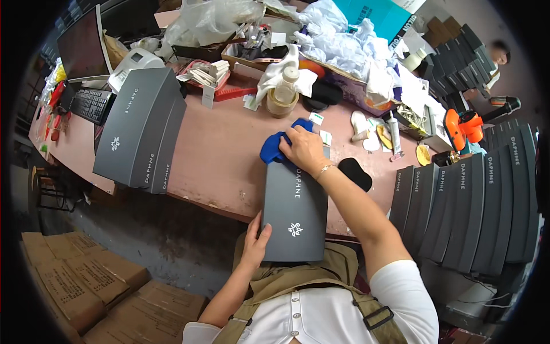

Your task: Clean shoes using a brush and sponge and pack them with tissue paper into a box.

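While the left hand grasps a long grey cardboard box overhanging the pink wooden tabletop, seemingly steadying it, the right hand clutches a blue cloth against its far end.

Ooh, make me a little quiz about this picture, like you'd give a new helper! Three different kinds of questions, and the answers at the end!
1. What color is the cloth under the person's right hand?

2. True or false: the left hand touches the side of the gray shoebox in front of the person.

3. Which of these is farthest to the left in the picture?
A) the white tube
B) the black keyboard
C) the bottle

Key:
1. Blue.
2. True.
3. B.
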Action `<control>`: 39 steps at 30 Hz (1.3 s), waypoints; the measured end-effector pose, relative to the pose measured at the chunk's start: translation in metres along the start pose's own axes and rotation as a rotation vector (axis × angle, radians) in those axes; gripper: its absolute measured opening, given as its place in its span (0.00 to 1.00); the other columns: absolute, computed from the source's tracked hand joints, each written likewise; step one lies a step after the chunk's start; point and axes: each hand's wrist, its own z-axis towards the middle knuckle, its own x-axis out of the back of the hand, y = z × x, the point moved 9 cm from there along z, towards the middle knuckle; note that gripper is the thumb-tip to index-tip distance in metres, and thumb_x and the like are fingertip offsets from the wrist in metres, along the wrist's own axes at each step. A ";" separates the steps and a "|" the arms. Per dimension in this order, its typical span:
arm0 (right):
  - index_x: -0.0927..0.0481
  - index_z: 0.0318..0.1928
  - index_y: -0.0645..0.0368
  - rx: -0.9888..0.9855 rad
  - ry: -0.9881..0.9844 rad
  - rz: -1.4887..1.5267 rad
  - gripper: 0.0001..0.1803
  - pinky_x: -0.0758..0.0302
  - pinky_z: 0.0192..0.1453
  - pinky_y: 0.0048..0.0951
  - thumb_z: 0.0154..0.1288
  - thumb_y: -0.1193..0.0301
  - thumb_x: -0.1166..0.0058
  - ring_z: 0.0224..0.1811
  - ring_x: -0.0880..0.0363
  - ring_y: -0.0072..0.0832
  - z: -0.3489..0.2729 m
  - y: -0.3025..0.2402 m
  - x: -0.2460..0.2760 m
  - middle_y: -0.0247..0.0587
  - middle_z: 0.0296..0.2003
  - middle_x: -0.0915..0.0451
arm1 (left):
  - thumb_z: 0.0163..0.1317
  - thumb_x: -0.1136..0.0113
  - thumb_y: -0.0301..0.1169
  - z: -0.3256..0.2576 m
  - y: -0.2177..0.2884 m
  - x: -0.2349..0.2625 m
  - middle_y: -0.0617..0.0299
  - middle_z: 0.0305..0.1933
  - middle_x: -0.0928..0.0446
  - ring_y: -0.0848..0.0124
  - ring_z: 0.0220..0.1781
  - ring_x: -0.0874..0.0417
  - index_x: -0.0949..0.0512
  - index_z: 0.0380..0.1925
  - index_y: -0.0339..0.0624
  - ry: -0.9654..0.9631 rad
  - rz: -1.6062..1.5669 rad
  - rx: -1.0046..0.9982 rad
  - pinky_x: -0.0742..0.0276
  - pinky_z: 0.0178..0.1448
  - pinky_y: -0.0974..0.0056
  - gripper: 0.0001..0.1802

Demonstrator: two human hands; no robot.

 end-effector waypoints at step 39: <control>0.20 0.30 0.61 -0.594 0.033 -0.040 0.13 0.24 0.44 0.47 0.53 0.63 0.46 0.37 0.20 0.52 -0.185 0.180 0.136 0.56 0.32 0.19 | 0.70 0.52 0.46 0.003 0.023 0.025 0.49 0.50 0.23 0.62 0.53 0.24 0.28 0.56 0.32 0.165 0.475 -0.261 0.31 0.58 0.63 0.27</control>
